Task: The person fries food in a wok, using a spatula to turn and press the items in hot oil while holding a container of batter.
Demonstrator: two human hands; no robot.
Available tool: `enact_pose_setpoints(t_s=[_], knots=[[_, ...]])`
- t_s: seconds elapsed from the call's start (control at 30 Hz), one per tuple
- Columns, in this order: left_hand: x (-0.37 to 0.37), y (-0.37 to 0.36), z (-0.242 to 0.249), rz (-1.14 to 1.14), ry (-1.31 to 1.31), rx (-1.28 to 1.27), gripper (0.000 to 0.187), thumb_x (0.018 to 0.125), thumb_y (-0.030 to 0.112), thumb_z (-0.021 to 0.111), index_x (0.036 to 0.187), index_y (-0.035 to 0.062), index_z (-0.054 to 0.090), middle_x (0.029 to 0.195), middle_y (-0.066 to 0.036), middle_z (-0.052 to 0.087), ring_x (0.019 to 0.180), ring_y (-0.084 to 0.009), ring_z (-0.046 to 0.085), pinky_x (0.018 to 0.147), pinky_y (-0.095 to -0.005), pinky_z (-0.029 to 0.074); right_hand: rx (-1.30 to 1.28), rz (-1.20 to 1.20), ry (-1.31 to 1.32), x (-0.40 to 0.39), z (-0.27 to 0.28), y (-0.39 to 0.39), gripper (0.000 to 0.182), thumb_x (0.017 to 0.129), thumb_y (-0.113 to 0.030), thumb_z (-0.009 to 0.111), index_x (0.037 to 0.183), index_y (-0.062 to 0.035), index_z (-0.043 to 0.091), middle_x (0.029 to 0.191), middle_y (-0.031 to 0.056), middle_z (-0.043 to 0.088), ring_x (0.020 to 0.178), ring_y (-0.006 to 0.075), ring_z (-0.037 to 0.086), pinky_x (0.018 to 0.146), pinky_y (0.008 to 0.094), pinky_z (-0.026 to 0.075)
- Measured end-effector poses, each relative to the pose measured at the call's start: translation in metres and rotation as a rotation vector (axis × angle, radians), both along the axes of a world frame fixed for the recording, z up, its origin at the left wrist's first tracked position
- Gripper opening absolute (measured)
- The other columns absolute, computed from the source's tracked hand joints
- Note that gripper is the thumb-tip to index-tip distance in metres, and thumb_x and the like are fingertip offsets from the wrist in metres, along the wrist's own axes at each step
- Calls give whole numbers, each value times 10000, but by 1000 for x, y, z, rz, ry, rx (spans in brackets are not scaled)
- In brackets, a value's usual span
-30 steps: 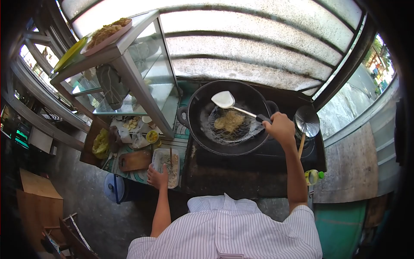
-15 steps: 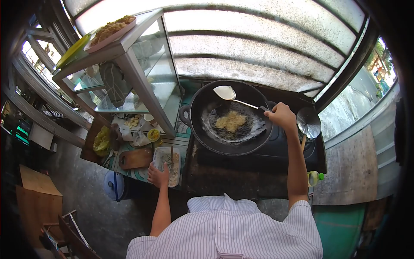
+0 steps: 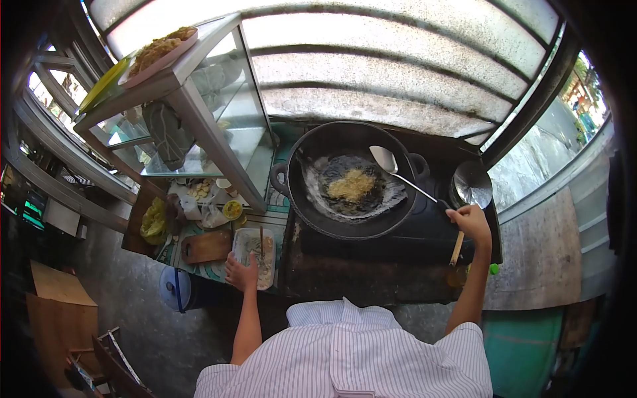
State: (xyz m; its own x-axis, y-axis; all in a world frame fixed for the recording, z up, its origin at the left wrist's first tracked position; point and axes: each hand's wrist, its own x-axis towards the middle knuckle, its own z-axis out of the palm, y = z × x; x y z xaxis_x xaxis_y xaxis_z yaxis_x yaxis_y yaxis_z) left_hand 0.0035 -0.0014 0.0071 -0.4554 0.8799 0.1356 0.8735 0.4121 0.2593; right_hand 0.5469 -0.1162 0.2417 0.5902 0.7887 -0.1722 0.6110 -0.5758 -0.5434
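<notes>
My right hand (image 3: 472,223) is closed on the dark handle of a metal spatula (image 3: 383,160). The spatula's blade is over the right part of a large black wok (image 3: 314,215), above the oil. In the wok's middle a golden, crumbly mass of food (image 3: 353,186) fries in bubbling oil. My left hand (image 3: 241,270) grips the near left edge of a clear plastic container (image 3: 269,233), thumb over the rim. The container has pale batter in it and an upright wooden-looking stick (image 3: 261,240).
A glass display case (image 3: 229,126) stands left of the wok, with a plate of fried food (image 3: 159,54) on top. A cutting board (image 3: 207,246) lies beside the container. On the right are a round metal strainer (image 3: 472,184) and a green-capped bottle (image 3: 494,268). Below is a lidded bucket (image 3: 175,287).
My right hand has moved right and toward me, drawing the spatula blade from the wok's far side to its right side. My left hand stays at the container.
</notes>
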Motion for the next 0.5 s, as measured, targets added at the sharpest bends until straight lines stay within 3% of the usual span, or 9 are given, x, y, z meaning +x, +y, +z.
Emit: enact_pose_setpoints(t_s=[0.2, 0.27, 0.33, 0.37, 0.43, 0.5], knots=[[1, 0, 0, -5, -2, 14, 692, 798, 562, 605, 1291, 106, 440, 1221, -127, 515, 1169, -315, 468, 950, -484, 340, 50, -60, 45, -11, 1, -44, 416, 761, -370, 727, 698, 40, 694, 495, 56, 556, 509, 102, 553, 528, 259, 423], [0, 1, -1, 3, 0, 0, 691, 795, 561, 609, 1290, 109, 441, 1223, -126, 514, 1172, -316, 468, 951, -490, 337, -10, -80, 41, -13, 6, -48, 422, 752, -394, 732, 732, 26, 704, 569, 69, 602, 562, 150, 608, 583, 297, 458], [0, 1, -1, 6, -2, 3, 691, 794, 561, 610, 1289, 111, 442, 1224, -126, 515, 1172, -315, 468, 952, -491, 335, -23, -151, -139, -25, 12, -47, 411, 739, -408, 736, 802, -2, 709, 716, 98, 663, 684, 245, 665, 677, 358, 498], [1, 1, -2, 11, -5, 6, 690, 793, 562, 611, 1288, 112, 442, 1225, -126, 515, 1173, -315, 469, 953, -492, 334, -25, -156, -139, -35, 17, -45, 411, 739, -408, 736, 802, -2, 709, 716, 98, 663, 684, 245, 665, 677, 358, 498], [2, 1, 0, 13, -12, -7, 691, 793, 564, 610, 1288, 111, 442, 1226, -125, 514, 1175, -314, 468, 954, -491, 333, 14, -164, -443, -61, 28, -32, 380, 735, -396, 730, 862, -38, 706, 858, 114, 683, 813, 316, 665, 755, 404, 508], [1, 1, 1, 18, -18, -19, 691, 794, 565, 609, 1288, 110, 442, 1226, -125, 514, 1178, -313, 467, 955, -491, 332, -53, -131, -426, -75, 32, -13, 364, 739, -384, 722, 868, -44, 703, 857, 124, 683, 823, 327, 662, 759, 408, 512]])
